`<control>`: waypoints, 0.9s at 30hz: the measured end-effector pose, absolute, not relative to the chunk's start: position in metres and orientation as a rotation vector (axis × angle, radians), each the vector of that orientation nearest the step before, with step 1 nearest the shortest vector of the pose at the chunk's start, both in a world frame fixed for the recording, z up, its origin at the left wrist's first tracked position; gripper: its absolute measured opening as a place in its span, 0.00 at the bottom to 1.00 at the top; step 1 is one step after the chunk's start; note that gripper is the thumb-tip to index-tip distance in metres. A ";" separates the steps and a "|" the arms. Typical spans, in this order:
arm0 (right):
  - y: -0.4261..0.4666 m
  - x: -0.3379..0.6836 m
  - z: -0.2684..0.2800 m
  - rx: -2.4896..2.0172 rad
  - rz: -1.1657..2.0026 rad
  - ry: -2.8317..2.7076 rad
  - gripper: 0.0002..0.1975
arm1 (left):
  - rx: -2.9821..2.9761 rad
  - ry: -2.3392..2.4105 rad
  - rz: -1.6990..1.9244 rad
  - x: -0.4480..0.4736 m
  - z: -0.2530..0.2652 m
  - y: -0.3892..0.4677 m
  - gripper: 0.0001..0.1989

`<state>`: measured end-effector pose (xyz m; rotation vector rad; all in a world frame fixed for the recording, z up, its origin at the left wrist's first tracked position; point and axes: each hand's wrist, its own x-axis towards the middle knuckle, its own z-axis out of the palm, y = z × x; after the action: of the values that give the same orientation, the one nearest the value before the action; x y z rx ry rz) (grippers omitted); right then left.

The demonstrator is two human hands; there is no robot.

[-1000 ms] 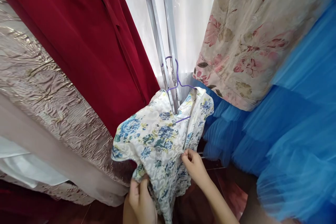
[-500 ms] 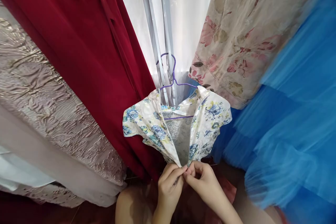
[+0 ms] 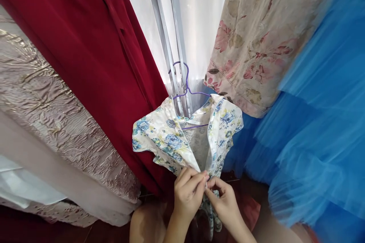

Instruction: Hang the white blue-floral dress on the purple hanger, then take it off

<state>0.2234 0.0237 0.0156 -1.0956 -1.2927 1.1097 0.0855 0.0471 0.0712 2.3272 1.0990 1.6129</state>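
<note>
A white garment with blue and yellow flowers (image 3: 174, 141) hangs on a purple wire hanger (image 3: 187, 83), its V-shaped front opening facing me. At the bottom of that opening, my left hand (image 3: 188, 190) pinches the left front edge. Close beside it, my right hand (image 3: 224, 193) pinches the right front edge with thumb and forefinger. The fingertips of both hands nearly meet where the two edges come together. Any small fastener between them is hidden. Below the hands, the lower part of the garment hangs loosely in folds.
Dark red fabric (image 3: 114, 68) and a textured pinkish-gold cloth (image 3: 65, 110) hang at left. A pink-flowered beige cloth (image 3: 251, 45) and blue tulle layers (image 3: 313, 129) hang at right. Shiny grey straps (image 3: 173, 15) run down in front of white fabric (image 3: 199, 19).
Both hands keep hold of the front edges and have shifted slightly. The garment's right side has been drawn inward, and its lower folds now show beneath the hands.
</note>
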 end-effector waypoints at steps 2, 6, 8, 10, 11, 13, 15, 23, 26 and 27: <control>0.021 0.223 0.014 -1.123 1.113 -1.301 0.14 | 2.317 1.164 1.755 0.084 0.096 0.062 0.11; 0.015 0.225 0.011 -1.169 1.142 -1.299 0.15 | 2.306 1.212 2.016 0.082 0.160 0.104 0.07; 0.013 0.226 0.009 -1.179 1.148 -1.284 0.15 | 2.321 1.170 2.090 0.083 0.192 0.127 0.06; 0.012 0.226 0.007 -1.180 1.147 -1.278 0.16 | 2.326 1.128 2.157 0.084 0.218 0.146 0.03; 0.012 0.226 0.005 -1.178 1.153 -1.280 0.16 | 2.308 1.115 2.203 0.085 0.228 0.153 0.02; 0.012 0.225 0.000 -1.172 1.177 -1.287 0.17 | 2.241 1.099 2.301 0.086 0.242 0.164 0.01; 0.013 0.225 -0.007 -1.181 1.191 -1.291 0.16 | 2.196 1.076 2.319 0.087 0.248 0.169 0.01; 0.041 0.239 0.028 -1.136 1.081 -1.351 0.10 | 2.373 0.918 1.917 0.072 0.232 0.154 0.06; 0.068 0.238 0.087 -0.982 1.040 -1.383 0.12 | 2.560 0.840 1.813 0.065 0.233 0.147 0.07; 0.078 0.235 0.108 -0.914 1.045 -1.368 0.13 | 2.611 0.826 1.758 0.063 0.233 0.145 0.08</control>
<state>0.2354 0.0781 0.1078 -0.9139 -1.3682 1.0451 0.0630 0.1454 0.2334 2.6108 0.8264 1.7583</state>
